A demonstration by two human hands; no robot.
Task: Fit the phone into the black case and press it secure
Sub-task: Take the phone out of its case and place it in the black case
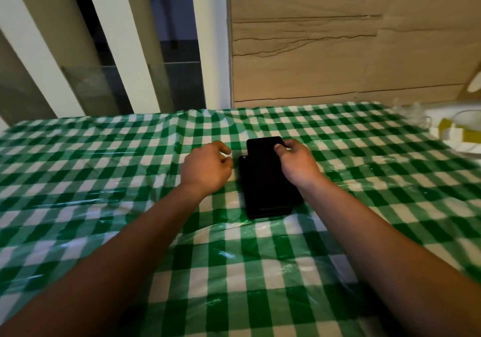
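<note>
We see the phone (pixel 263 151) as a flat black slab with rounded corners and a dark, unlit face, lying partly on top of the black case (pixel 265 198) near the middle of the tabletop (pixel 104 154). The phone's far end sticks out beyond the case's far edge and sits shifted a little to the right, so the case's far left corner shows as a step beside it. Both are so dark that we cannot make out where one ends and the other begins over most of their length, nor whether the phone is seated at its near end.

Our right hand (pixel 296 165) grips the phone at its far right corner, thumb on the top face and fingers curled around the edge. Our left hand (pixel 208 167) hovers just left of the case with its fingers loosely curled, holding nothing; we cannot tell whether it touches the case.

A green-and-white checked plastic cloth covers the tabletop, wrinkled and glossy.
</note>
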